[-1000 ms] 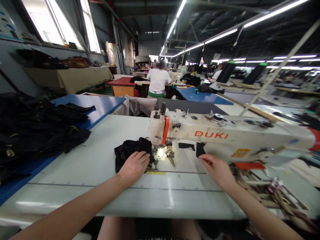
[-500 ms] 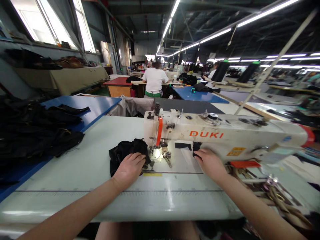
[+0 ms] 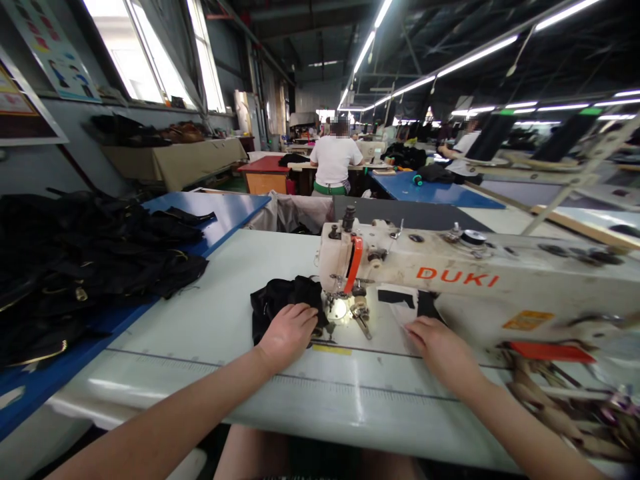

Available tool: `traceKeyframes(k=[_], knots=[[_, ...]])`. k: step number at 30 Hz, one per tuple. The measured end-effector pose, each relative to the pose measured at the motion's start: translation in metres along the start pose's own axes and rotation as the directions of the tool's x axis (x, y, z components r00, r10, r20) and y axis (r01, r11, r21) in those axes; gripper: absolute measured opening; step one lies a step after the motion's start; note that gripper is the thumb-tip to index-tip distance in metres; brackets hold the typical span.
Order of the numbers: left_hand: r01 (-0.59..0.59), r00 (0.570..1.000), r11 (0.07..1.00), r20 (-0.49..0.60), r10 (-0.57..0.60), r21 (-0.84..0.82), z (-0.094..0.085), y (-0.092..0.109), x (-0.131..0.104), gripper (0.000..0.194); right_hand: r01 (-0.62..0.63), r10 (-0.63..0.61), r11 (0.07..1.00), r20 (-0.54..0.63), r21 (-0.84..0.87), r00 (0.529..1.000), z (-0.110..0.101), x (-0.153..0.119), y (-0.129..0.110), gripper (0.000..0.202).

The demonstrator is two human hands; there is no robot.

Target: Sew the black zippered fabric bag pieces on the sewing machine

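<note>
A white sewing machine (image 3: 450,267) marked DUKI stands on the pale table, its needle area lit. Left of the needle, my left hand (image 3: 290,333) lies on a bunched black fabric piece (image 3: 275,300), fingers together over its right edge. Under the machine arm, my right hand (image 3: 440,343) has its fingertips pinched at the edge of a white sheet (image 3: 405,313). A black strip (image 3: 396,298) and a black fabric piece (image 3: 428,305) lie at that sheet, just beyond my right fingers.
Black garments with zips (image 3: 100,260) are heaped on a blue table (image 3: 235,208) at the left. Tangled straps (image 3: 545,407) hang at the lower right. A person in a white shirt (image 3: 334,160) sits farther ahead.
The view has turned left, so the machine and table appear farther right. My right hand has come off the black piece and nearer, onto the white sheet. My left hand stays on the black fabric.
</note>
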State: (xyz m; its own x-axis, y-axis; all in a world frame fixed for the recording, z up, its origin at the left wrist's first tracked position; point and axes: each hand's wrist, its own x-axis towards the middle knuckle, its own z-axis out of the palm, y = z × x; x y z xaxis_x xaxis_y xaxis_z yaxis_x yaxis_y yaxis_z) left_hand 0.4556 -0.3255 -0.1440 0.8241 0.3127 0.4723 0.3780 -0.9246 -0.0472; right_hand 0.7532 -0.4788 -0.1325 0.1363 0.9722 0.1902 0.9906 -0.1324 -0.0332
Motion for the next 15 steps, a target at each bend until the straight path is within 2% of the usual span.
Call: traceKeyframes(k=[4, 10, 15], knots=[[0.002, 1.0, 1.0, 0.011, -0.002, 0.003, 0.0, 0.0, -0.001, 0.022, -0.019, 0.016, 0.998, -0.044, -0.068, 0.999, 0.002, -0.002, -0.005, 0.027], [-0.006, 1.0, 1.0, -0.009, 0.006, 0.0, 0.0, 0.001, 0.0, 0.023, -0.07, 0.063, 0.996, -0.119, -0.056, 0.991, -0.002, -0.005, -0.001, 0.025], [-0.008, 1.0, 1.0, -0.03, 0.008, 0.008, 0.002, 0.0, -0.001, 0.023, -0.057, 0.053, 0.995, -0.054, -0.085, 0.997, -0.009, -0.008, 0.001, 0.038]])
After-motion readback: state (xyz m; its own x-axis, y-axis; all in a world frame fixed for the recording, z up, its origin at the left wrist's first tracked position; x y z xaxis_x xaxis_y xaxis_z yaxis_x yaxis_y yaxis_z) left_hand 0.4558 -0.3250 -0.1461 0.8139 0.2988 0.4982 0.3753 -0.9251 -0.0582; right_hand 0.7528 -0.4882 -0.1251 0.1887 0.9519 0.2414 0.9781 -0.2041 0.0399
